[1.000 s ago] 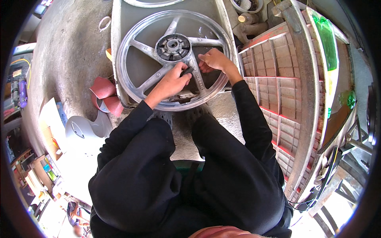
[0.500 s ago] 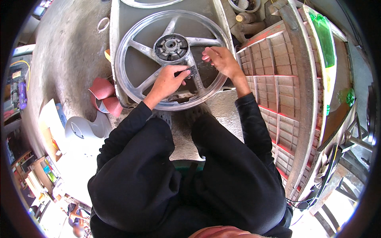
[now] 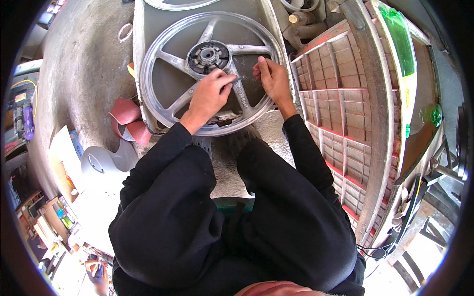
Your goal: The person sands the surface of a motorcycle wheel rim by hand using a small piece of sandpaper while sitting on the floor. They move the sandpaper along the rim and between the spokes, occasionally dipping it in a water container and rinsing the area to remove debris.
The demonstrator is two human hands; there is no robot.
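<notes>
A grey spoked motorcycle wheel [image 3: 245, 118] with a dark, slotted hub [image 3: 208, 55] lies flat across a long trough [image 3: 137, 54] holding murky grey water. My left hand [image 3: 210, 96] is over the near spokes, its fingers pinched on a small dark piece of sandpaper [image 3: 239, 79], mostly hidden by the fingers. Right of it, my right hand [image 3: 275, 81] hovers above the gap between two spokes, fingers curled in and thumb raised. I see nothing in it. Small light specks, perhaps water drops, show between the hands.
Part of a second wheel [image 3: 185, 6] rests at the trough's far end. Reddish sheet scraps [image 3: 126, 112] and a grey curved panel [image 3: 101, 160] lie to the left. On the right stands a red-edged grid frame [image 3: 335, 118], with a green bottle [image 3: 399, 42] beyond it.
My left hand has shifted up slightly, toward the hub, turning the sandpaper edge-on. My right hand has drawn a little left and down, its wrist now more upright. The wheel keeps its place.
</notes>
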